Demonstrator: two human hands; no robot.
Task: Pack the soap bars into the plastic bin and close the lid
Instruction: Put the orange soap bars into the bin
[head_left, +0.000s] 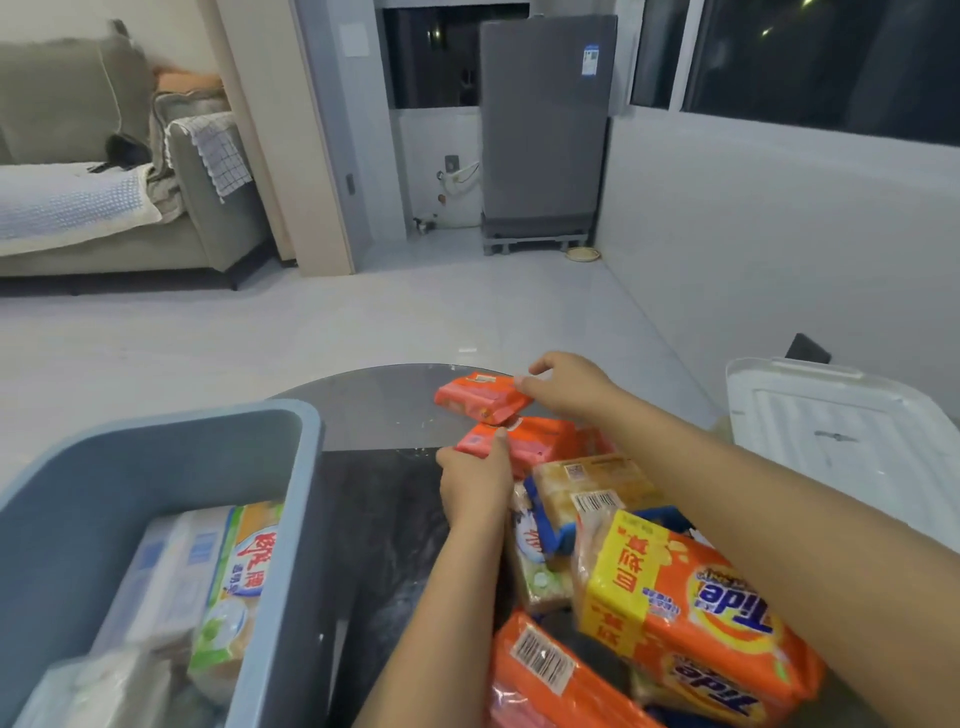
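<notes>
An orange soap bar (480, 397) at the counter's (379, 410) far edge is being pinched by the right grip (569, 387), while a pink soap bar (514, 441) just beside it is being held by the left grip (475, 486). More soap packs (691, 613) are being left piled on the counter, the grey plastic bin (156, 467) is being kept at the left with packs inside, and its white lid (841, 421) is lying off at the right.

head view, close, looking forward-down over table (374, 400), edges seemingly distorted

Glossy plastic wrappers on the soap bars (691, 613); smooth matt plastic bin (171, 457)

Dark table (395, 525) — bin (291, 519), soap packs (691, 613), lid (831, 421).
</notes>
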